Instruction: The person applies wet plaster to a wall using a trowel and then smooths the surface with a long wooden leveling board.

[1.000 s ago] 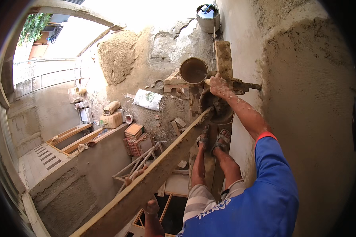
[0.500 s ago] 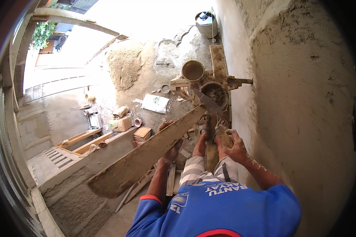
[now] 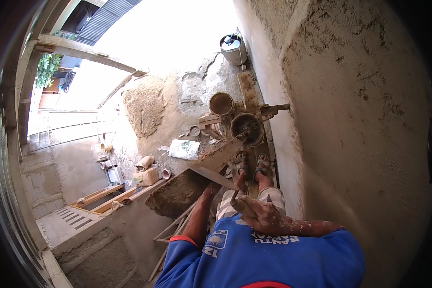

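Observation:
My left hand [image 3: 210, 191] holds up a long wooden mortar board [image 3: 177, 192] from beneath, and its fingers are mostly hidden under the board. A heap of grey mortar lies on the near end of the board. My right hand [image 3: 261, 216], smeared with mortar, grips the handle of a trowel [image 3: 215, 176]. The trowel's flat blade reaches left over the board. Below both hands are my feet in sandals [image 3: 252, 164] on a narrow plank.
A rough plastered wall [image 3: 350, 125] rises close on my right. Two mortar-caked buckets [image 3: 247, 128] stand on the plank ahead of my feet, and a grey pail [image 3: 234, 48] stands further on. Far below lie a sand heap [image 3: 146, 108], a cement bag [image 3: 184, 149], bricks and timber.
My right hand came back from the bucket and now holds the trowel over the board. The board has swung in closer to my body, with mortar now heaped on it.

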### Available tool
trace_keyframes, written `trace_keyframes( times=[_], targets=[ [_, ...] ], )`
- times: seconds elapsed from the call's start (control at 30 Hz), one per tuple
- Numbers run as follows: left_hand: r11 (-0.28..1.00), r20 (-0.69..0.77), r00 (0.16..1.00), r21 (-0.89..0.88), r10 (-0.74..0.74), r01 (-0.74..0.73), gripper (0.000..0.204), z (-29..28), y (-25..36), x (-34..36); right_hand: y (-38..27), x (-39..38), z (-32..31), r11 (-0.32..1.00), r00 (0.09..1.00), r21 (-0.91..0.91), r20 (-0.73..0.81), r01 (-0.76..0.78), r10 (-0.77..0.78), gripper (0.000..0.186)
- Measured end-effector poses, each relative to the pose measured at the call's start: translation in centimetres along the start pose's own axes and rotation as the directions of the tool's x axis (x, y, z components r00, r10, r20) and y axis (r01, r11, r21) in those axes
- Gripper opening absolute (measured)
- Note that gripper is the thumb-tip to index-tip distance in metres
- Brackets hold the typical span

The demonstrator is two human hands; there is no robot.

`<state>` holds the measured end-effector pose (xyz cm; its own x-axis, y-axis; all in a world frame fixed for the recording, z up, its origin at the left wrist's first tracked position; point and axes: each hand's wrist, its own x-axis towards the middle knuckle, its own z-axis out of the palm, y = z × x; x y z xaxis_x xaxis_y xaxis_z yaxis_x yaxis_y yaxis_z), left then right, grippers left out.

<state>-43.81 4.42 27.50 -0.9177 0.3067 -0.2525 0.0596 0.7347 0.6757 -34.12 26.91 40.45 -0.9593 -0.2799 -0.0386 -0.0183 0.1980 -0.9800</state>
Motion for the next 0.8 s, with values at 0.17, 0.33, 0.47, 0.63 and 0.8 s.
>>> trace_keyframes(
  times=[0.17, 0.33, 0.47, 0.63, 0.8],
  targets=[
    [0.998, -0.019, 0.998, 0.035, -0.054, 0.054, 0.023, 1.3, -1.4, -2.5, 11.4, -0.5, 4.1, 0.972, 0.970, -0.036, -0.075, -0.233, 0.230, 0.058],
    [0.993, -0.078, 0.994, 0.094, -0.071, 0.078, 0.021, 2.0, -2.7, -2.5, 23.1, 1.9, 6.7, 0.931, 0.938, -0.111, -0.065, -0.347, 0.342, 0.056],
    [0.987, -0.092, 0.991, 0.125, -0.093, 0.104, 0.020, 2.0, -3.7, -2.2, 33.3, 4.6, 7.6, 0.792, 0.833, -0.293, -0.029, -0.536, 0.553, 0.062],
    [0.913, 0.023, 0.994, 0.394, 0.105, -0.105, 0.026, 0.9, -4.6, -1.9, 51.3, 5.8, 11.6, 0.721, 0.812, -0.389, -0.150, -0.573, 0.564, 0.060],
    [0.786, 0.036, 0.997, 0.614, 0.068, -0.076, 0.027, 0.3, -5.5, -2.1, 59.4, 12.4, 9.4, 0.580, 0.672, -0.418, -0.110, -0.700, 0.732, 0.049]
  ],
)
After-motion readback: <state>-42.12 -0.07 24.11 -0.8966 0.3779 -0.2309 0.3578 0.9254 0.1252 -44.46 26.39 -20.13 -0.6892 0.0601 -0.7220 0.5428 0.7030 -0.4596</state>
